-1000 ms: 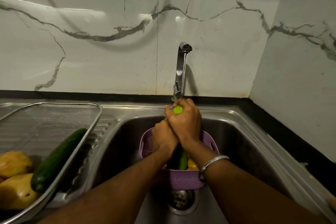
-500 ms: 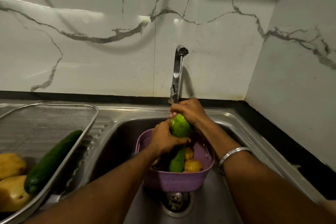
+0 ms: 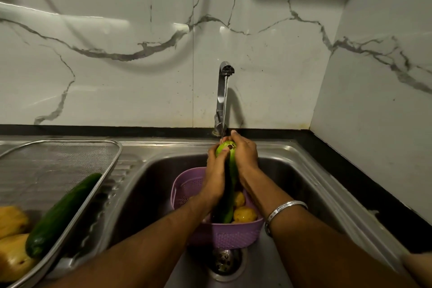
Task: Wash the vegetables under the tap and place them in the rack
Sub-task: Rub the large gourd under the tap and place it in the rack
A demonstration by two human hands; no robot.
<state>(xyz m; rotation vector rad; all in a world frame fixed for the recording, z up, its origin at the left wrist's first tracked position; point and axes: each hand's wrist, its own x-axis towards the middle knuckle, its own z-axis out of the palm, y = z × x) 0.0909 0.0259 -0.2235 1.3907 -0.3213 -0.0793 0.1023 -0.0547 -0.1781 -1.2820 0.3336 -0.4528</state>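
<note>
Marble-veined wall tiles back a steel sink [image 3: 311, 184], with a chrome tap [image 3: 221, 96] at the far edge running a thin stream of water. Directly under that stream, both hands hold a long green vegetable [image 3: 230, 170] upright over a purple basket [image 3: 224, 234] that stands in the basin above the drain [image 3: 224, 260]. The left hand [image 3: 216, 175] wraps the vegetable from the left, its fingers [image 3: 221, 152] curled round the pale upper end; the right hand [image 3: 245, 159] closes on it from the right, fingers bent over the top where the water lands. A silver bangle [image 3: 284, 209] sits on the right wrist.

On the steel surface to the left lies a mesh rack [image 3: 70, 154]. It already carries a dark green cucumber [image 3: 62, 215], lying slantwise against the near right rim, and two yellow vegetables [image 3: 11, 245] at the near left. These look washed and set down, so part of the job seems done.

Left to do, by my reading: the vegetable in hand is mid-rinse and has yet to go to the rack, and at least two yellow pieces [image 3: 244, 214] wait in the basket, to the right of the held vegetable. Whether more lie beneath them I cannot tell, as the arms hide much of the basket. The task seems roughly halfway.
</note>
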